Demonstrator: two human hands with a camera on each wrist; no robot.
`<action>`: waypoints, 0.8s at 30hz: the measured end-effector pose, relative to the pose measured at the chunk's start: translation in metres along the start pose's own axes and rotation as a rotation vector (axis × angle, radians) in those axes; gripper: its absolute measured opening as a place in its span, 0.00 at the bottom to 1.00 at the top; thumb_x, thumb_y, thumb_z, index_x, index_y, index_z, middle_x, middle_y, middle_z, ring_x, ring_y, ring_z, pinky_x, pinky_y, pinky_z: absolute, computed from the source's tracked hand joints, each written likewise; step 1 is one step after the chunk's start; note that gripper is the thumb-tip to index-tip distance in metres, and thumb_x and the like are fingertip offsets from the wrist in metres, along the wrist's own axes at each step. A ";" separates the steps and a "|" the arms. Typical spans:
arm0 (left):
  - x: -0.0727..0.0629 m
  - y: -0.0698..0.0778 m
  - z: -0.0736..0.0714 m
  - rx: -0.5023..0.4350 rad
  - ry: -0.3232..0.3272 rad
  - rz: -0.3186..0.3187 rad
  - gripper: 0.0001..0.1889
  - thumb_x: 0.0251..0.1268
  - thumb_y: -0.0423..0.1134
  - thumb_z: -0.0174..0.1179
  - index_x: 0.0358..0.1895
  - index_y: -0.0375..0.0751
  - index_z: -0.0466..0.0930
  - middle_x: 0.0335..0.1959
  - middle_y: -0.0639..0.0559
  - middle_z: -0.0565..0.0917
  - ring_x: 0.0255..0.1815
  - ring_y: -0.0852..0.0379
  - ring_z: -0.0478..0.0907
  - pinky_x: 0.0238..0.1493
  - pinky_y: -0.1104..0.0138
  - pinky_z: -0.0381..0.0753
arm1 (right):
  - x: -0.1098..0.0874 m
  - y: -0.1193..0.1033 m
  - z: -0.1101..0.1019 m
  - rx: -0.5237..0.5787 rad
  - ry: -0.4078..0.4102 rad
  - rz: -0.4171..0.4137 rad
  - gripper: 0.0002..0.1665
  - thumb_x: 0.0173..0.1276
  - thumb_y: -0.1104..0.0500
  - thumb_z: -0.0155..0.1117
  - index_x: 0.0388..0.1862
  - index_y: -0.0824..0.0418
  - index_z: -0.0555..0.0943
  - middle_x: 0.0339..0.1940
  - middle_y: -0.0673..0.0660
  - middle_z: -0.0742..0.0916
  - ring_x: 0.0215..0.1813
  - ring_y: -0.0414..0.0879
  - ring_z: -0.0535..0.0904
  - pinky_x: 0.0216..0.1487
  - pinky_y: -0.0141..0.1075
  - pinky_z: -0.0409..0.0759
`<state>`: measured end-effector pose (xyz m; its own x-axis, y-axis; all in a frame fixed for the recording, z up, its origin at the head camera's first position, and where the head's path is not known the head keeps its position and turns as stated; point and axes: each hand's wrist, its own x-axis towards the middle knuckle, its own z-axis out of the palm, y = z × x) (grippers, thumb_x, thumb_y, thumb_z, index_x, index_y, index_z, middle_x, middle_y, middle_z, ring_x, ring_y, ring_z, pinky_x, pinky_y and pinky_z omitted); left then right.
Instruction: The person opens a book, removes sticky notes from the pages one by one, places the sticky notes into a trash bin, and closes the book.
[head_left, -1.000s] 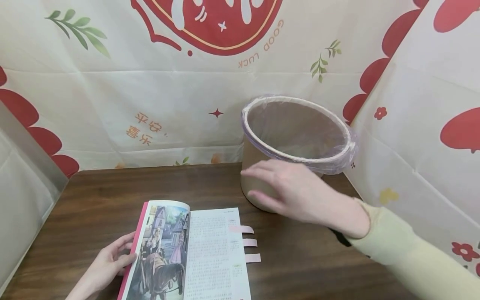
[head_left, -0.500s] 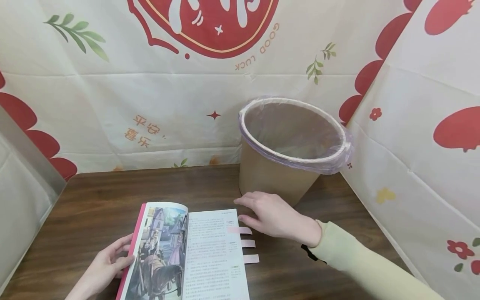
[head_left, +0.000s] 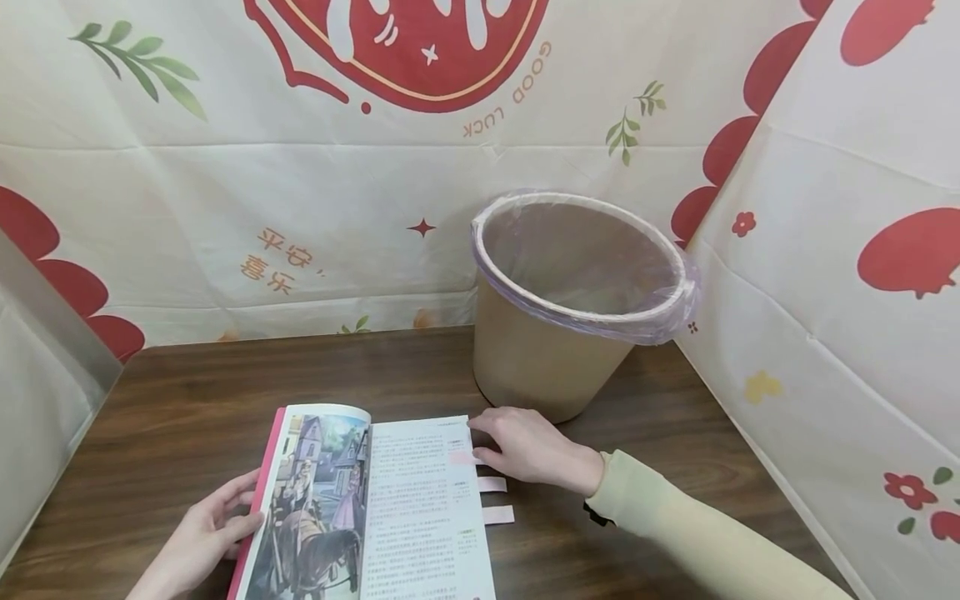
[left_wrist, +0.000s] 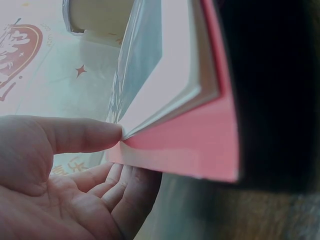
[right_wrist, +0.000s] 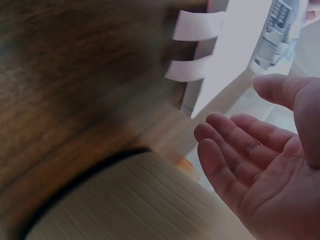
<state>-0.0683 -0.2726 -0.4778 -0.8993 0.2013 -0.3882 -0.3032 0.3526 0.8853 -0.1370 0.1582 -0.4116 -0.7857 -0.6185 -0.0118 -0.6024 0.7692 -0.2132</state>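
An open book (head_left: 423, 500) with a pink cover lies on the table, an illustration on its left page and print on the right. My left hand (head_left: 198, 533) holds its left edge, thumb on the pages and fingers under the cover, as the left wrist view shows. Pale pink paper tabs (head_left: 498, 514) stick out from the right page's edge. Beside the uppermost tab (head_left: 461, 457) is my right hand (head_left: 536, 450), partly covering it. In the right wrist view, the right hand's fingers are loosely bent, thumb apart, nothing between them; two tabs show there.
A beige bin (head_left: 540, 358) lined with a clear purplish bag stands behind the right hand, at the back right of the brown wooden table (head_left: 202, 392). Printed white cloth (head_left: 375, 192) hangs behind and at the right side.
My right hand has come down from in front of the bin to the book's right edge by the top tab. The left hand keeps its hold on the book.
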 end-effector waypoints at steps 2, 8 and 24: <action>0.000 0.001 -0.001 0.000 -0.003 0.001 0.39 0.78 0.33 0.57 0.80 0.19 0.46 0.57 0.46 0.86 0.41 0.67 0.84 0.42 0.62 0.90 | 0.001 0.001 0.003 -0.003 -0.006 0.006 0.17 0.73 0.54 0.70 0.57 0.58 0.87 0.47 0.52 0.92 0.41 0.40 0.83 0.44 0.38 0.84; 0.000 0.002 -0.002 -0.006 -0.033 -0.001 0.39 0.80 0.34 0.55 0.80 0.18 0.42 0.59 0.41 0.83 0.42 0.64 0.85 0.44 0.62 0.90 | 0.001 0.003 0.012 0.006 -0.026 0.000 0.03 0.72 0.57 0.68 0.38 0.55 0.84 0.33 0.49 0.86 0.32 0.37 0.73 0.33 0.31 0.74; 0.003 -0.013 -0.004 -0.092 -0.095 -0.034 0.42 0.80 0.37 0.56 0.80 0.18 0.38 0.50 0.58 0.83 0.41 0.59 0.88 0.42 0.57 0.91 | 0.001 0.009 0.016 0.054 -0.010 0.036 0.13 0.68 0.58 0.71 0.25 0.51 0.78 0.19 0.41 0.70 0.23 0.33 0.64 0.26 0.28 0.62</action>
<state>-0.0680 -0.2802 -0.4898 -0.8556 0.2775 -0.4370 -0.3647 0.2761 0.8893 -0.1406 0.1618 -0.4294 -0.8048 -0.5927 -0.0305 -0.5653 0.7813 -0.2647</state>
